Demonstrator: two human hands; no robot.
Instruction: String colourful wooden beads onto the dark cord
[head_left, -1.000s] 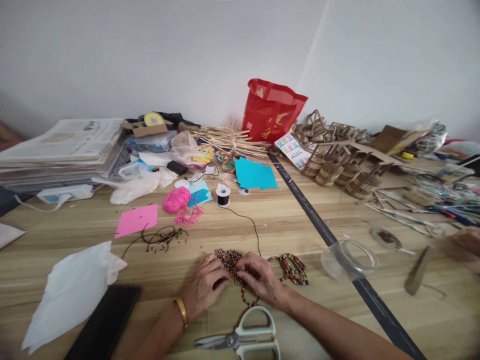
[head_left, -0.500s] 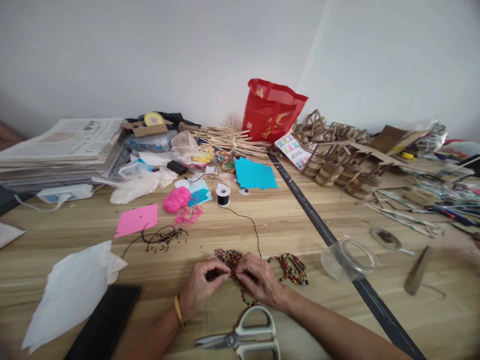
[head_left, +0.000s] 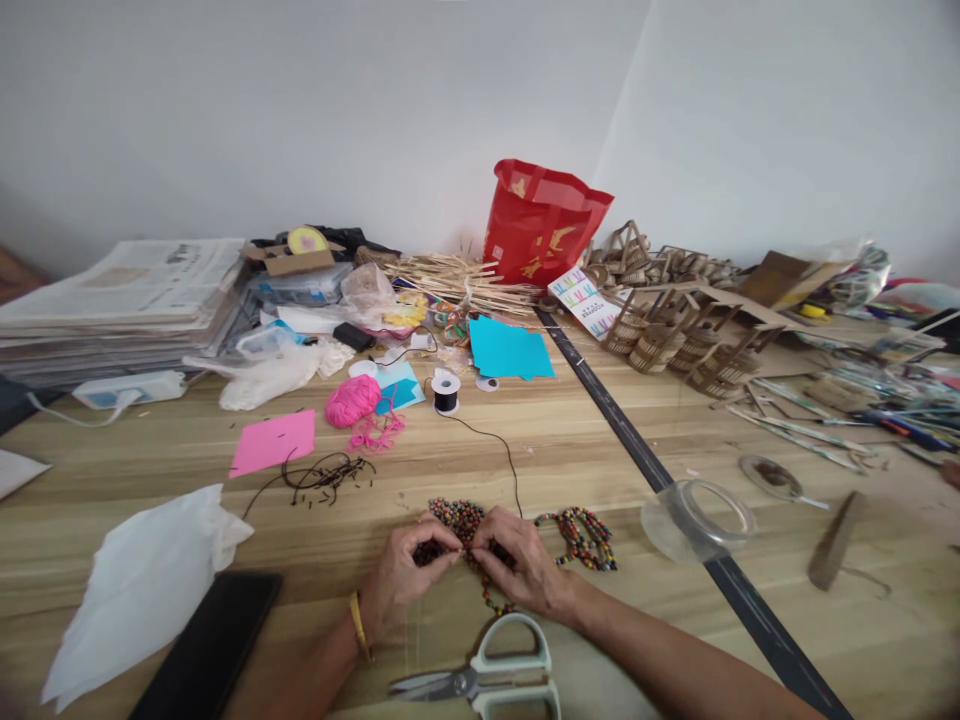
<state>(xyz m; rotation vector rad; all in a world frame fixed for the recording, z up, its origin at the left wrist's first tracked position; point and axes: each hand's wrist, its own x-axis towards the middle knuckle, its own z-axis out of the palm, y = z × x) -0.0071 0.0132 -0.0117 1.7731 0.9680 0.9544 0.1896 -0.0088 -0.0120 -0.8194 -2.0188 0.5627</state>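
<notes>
My left hand [head_left: 411, 565], with a yellow bangle at the wrist, pinches what looks like a tiny bead between thumb and forefinger. Against it, fingertip to fingertip, my right hand [head_left: 523, 562] is closed on the thin black cord [head_left: 513, 465], whose end is hidden by the fingers. Behind both hands lies a heap of small multicoloured beads [head_left: 456, 514]. A short beaded strand [head_left: 495, 602] comes out below the right hand. To its right rests a coiled bead string [head_left: 583, 538]. White-handled scissors [head_left: 514, 662] lie just in front of me.
The cord leads back to a spool [head_left: 446, 392]. Pink yarn [head_left: 352, 400], a pink paper [head_left: 274, 442] and black cord scraps [head_left: 326, 475] lie left. A clear plastic ring [head_left: 697, 520] and small woven baskets [head_left: 660, 340] are at right; a red bag [head_left: 547, 220] stands behind.
Both hands keep nearly the same place, with only slight finger movement at the pinch. At the far right edge, part of another hand or arm has come into view.
</notes>
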